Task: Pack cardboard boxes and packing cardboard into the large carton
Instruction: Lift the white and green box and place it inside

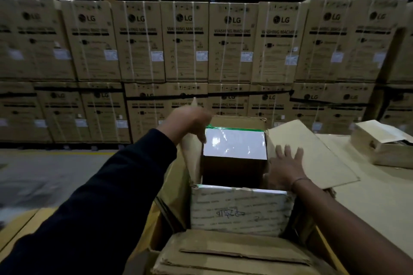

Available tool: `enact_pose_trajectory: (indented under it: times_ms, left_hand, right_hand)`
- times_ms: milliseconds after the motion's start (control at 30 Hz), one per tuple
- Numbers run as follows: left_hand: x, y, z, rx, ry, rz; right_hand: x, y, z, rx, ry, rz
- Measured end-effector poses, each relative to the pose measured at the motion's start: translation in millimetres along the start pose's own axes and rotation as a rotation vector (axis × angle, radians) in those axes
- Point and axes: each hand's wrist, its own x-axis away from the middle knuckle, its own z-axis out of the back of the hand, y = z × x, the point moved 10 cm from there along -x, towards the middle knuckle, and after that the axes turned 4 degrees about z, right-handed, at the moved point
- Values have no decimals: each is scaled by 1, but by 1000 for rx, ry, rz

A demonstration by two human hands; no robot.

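Note:
The large open carton [237, 121] stands in front of me with its flaps up. Inside at the far end lies a glossy white box with green tape [234, 144]. Nearer me sits a box wrapped in printed tape [239, 210], with a dark gap between the two. My left hand [185, 121] grips the top of an upright packing cardboard sheet [192, 158] along the carton's left wall. My right hand [283, 168] presses flat, fingers spread, against the carton's right flap [312, 152].
A folded brown flap [234, 252] lies at the near edge. To the right, a flat cardboard surface [368, 196] carries a small opened box [384, 145]. Stacked washing machine cartons [185, 40] wall off the background. Grey floor [55, 167] lies to the left.

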Motion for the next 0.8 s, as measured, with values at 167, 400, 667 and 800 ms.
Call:
enact_pose_trajectory:
  times_ms: [167,400,667,800]
  left_hand:
    - [6,-45,-62,-25,-251,148]
    - [-29,-29,-113,-24,-362,170]
    - [-49,127,-146,26,-436,-342]
    - [-67,129,-189,-166,-501,-209]
  right_hand:
    - [-7,-5,-4,23,-8,38]
    - [1,-6,5,-118,-45,127]
    - [27,10,14,-150,126,225]
    - [24,8,11,-183,124,217]
